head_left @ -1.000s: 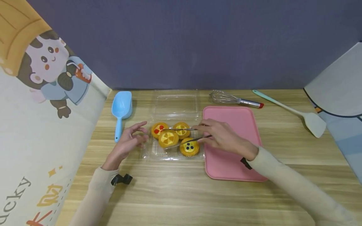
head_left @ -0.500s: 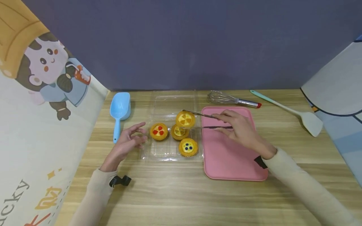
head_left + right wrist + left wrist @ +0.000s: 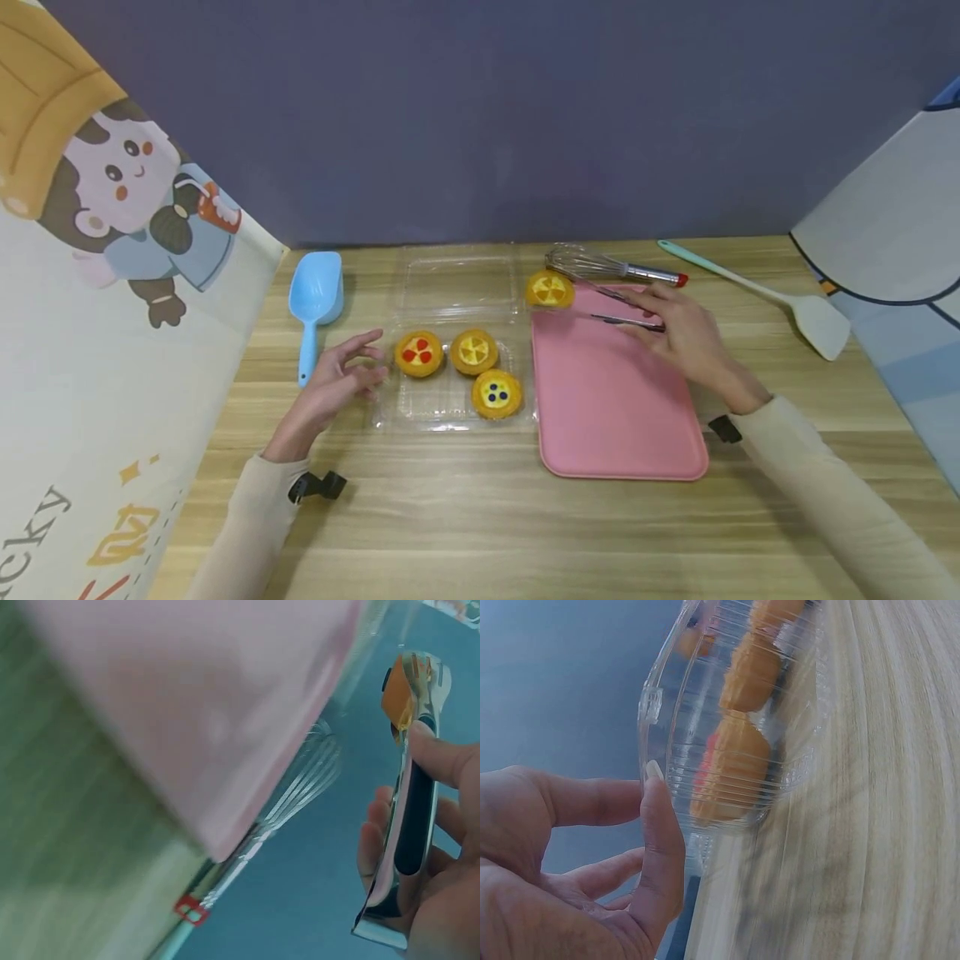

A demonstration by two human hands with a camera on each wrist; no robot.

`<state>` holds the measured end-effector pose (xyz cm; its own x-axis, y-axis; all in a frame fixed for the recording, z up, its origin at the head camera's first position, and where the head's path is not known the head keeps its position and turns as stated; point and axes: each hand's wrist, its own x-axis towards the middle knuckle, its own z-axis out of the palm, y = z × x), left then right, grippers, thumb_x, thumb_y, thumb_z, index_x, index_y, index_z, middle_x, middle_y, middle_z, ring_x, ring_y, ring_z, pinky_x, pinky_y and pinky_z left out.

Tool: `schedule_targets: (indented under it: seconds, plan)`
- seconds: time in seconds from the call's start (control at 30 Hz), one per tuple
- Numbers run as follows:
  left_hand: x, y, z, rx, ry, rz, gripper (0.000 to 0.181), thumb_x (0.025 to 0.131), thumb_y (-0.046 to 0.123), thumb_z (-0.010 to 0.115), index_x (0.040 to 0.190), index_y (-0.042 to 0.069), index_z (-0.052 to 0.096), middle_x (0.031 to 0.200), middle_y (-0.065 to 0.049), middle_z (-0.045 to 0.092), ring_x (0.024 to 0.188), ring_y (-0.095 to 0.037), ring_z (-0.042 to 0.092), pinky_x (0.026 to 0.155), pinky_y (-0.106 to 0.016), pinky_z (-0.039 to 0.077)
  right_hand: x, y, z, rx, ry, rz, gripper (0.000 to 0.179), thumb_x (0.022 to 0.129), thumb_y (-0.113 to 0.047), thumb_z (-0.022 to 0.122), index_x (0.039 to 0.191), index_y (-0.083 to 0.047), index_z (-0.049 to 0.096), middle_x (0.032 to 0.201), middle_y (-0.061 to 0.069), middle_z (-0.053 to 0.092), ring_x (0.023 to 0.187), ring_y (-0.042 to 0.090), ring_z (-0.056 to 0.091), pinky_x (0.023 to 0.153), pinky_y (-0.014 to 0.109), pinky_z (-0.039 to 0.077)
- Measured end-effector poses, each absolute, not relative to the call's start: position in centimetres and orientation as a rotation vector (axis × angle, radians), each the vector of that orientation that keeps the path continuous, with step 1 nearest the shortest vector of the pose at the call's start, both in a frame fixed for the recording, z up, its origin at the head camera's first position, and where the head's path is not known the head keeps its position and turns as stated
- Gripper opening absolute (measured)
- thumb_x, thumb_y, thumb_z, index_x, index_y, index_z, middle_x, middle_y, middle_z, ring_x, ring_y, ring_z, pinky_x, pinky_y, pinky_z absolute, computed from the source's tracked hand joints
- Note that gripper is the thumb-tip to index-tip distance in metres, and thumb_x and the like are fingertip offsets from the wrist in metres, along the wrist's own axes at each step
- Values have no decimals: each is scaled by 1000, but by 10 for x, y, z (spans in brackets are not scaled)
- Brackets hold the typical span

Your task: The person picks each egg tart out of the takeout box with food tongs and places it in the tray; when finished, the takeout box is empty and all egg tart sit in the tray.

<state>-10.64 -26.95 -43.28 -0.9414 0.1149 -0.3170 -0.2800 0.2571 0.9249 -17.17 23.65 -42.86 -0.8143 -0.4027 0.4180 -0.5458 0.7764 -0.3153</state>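
Observation:
My right hand [image 3: 686, 337] grips metal serving tongs [image 3: 409, 817], whose ends hold a tart with orange wedges [image 3: 550, 289] up over the far left corner of a pink tray [image 3: 615, 408]. My left hand [image 3: 341, 387] pinches the left rim of a clear hinged plastic container [image 3: 652, 705] between thumb and finger. Inside that container sit a tart with red pieces [image 3: 418, 354], another orange-wedge tart [image 3: 474, 352] and a tart with blue berries [image 3: 497, 394]. The container's lid [image 3: 459, 283] lies folded back behind it.
A blue scoop [image 3: 316, 292] lies left of the container. Behind the pink tray is a whisk [image 3: 600, 263], partly crossed by the tongs. Farther right lies a pale spatula [image 3: 817, 323]. A dark wall panel [image 3: 495, 125] closes off the back of the wooden table [image 3: 420, 517].
My right hand has lifted the orange-wedge tart off the pile with the tongs and carried it right and back, from the container to above the tray's corner. The left hand stays at the rim.

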Motion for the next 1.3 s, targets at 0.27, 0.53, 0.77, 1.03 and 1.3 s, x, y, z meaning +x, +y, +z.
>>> schedule_targets:
  seconds: [0.27,0.53,0.77,1.03,1.3]
  plan:
    - [-104,-268,-434,-155,2215,1722,71,98,1,65,162,7,35,140,-26,50,83,-9,67,67,-25,63,-172,252,-442,702,-2769,591,51,87,-19,85,133,-6,70,93,9,60,69,17,50,50,27,38]
    - [-103,-267,-436,-160,2217,1713,71,99,4,66,162,9,36,140,-25,50,84,-10,67,67,-26,62,-170,255,-448,708,-2825,620,49,90,-18,83,136,-7,69,97,8,62,70,16,52,50,26,39]
    - [-103,-265,-435,-145,2223,1709,71,99,5,66,163,9,34,142,-27,49,86,-11,68,68,-26,63,-173,257,-451,718,-2840,606,49,89,-19,83,134,-5,69,96,8,62,72,19,54,51,27,40]
    - [-104,-263,-434,-141,2225,1689,72,99,6,66,163,12,34,144,-27,49,88,-14,69,70,-27,64,-169,258,-442,666,-2853,600,57,89,-25,84,139,-6,65,111,14,65,81,26,59,55,37,47]
    - [-106,-262,-432,-149,2228,1698,72,98,4,66,163,12,36,143,-26,50,87,-14,69,70,-28,64,-163,228,-418,791,-2704,622,59,85,-21,87,138,-10,66,110,9,65,89,25,63,60,38,51]
